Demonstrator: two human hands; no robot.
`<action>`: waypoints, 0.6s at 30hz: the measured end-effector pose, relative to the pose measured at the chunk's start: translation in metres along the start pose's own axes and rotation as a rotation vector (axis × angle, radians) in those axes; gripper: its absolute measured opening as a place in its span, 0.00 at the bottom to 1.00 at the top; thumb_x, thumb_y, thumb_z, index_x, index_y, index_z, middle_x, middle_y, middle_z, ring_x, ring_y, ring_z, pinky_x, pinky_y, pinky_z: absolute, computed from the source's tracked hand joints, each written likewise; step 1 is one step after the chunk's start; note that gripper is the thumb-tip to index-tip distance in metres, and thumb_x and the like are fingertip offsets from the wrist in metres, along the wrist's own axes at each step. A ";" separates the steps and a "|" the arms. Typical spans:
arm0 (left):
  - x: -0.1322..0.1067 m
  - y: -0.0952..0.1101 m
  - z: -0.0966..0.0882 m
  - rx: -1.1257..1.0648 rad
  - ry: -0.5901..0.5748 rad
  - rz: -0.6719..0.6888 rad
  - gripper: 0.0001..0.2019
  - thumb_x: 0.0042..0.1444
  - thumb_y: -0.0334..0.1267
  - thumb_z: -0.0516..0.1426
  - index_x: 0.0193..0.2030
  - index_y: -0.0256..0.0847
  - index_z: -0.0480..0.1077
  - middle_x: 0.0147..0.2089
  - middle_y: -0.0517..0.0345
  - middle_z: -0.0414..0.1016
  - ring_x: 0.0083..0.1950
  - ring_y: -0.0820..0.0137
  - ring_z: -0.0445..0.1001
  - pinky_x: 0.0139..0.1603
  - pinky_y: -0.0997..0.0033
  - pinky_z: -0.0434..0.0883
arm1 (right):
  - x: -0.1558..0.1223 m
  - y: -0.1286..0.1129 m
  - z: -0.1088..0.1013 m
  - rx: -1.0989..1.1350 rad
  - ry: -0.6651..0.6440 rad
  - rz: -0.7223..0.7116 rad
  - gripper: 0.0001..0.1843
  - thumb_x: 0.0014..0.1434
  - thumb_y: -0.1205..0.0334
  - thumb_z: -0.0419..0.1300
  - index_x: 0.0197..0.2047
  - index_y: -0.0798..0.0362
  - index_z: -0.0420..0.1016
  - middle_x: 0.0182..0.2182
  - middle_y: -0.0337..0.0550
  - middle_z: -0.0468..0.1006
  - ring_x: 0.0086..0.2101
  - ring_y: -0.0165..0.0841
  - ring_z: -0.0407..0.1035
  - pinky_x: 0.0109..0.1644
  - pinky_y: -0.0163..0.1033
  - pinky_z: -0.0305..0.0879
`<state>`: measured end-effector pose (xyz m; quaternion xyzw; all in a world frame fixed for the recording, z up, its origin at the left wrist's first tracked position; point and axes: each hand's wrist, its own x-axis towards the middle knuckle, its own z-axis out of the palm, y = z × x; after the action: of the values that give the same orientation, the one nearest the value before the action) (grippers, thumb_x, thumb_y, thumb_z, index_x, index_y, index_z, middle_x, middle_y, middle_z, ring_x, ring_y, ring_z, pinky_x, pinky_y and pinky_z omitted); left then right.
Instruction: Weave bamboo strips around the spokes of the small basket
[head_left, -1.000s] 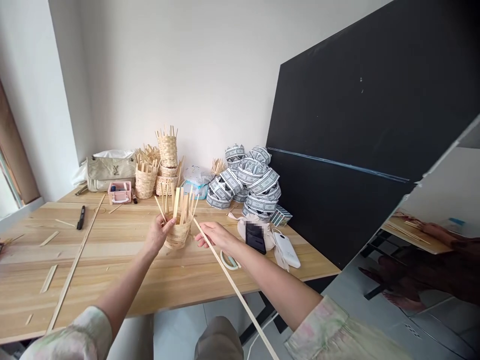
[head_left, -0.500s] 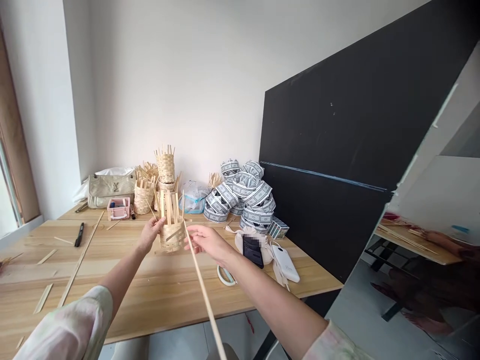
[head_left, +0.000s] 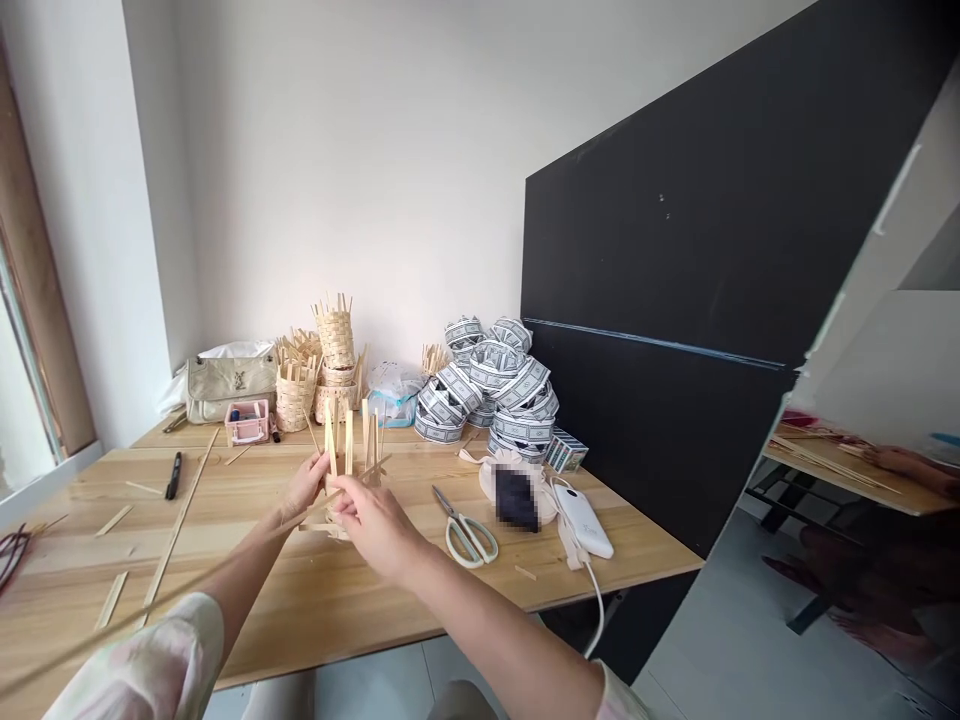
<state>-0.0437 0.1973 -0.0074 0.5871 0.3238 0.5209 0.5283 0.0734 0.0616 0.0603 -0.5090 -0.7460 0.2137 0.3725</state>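
A small, partly woven bamboo basket [head_left: 349, 442] with upright stakes stands at the table's near middle, much of its wall hidden behind my right hand. My left hand [head_left: 304, 484] is closed on the basket's left side, thumb against the stakes. In front of it, my right hand [head_left: 373, 522] pinches a long thin bamboo strip [head_left: 217, 562]. That strip crosses the basket's front, passes over my left forearm and runs out at the lower left. To the right of my right hand lie scissors [head_left: 466, 530], blades pointing away from me.
Behind stand finished-looking woven baskets [head_left: 334, 336], a beige handbag [head_left: 229, 386] and a pink box [head_left: 247, 422]. Rolls of patterned ribbon [head_left: 495, 372] are piled at the back right. A white power bank [head_left: 585, 522] lies right; a black marker [head_left: 174, 476] and loose strips lie left.
My right hand has come across the basket's front to the left. The strip's long end has swung from pointing at me to the lower left. The scissors are now uncovered.
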 end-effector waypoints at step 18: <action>-0.012 0.016 -0.010 0.107 -0.353 -0.081 0.23 0.33 0.60 0.63 0.27 0.41 0.73 0.32 0.48 0.77 0.39 0.55 0.74 0.40 0.55 0.70 | -0.010 0.089 -0.045 0.082 0.061 0.144 0.08 0.49 0.69 0.58 0.35 0.54 0.74 0.23 0.34 0.72 0.23 0.26 0.66 0.29 0.31 0.60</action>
<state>-0.0585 0.1853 0.0036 0.6832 0.2768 0.3702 0.5653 0.1641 0.0843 0.0233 -0.5521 -0.6864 0.2547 0.3990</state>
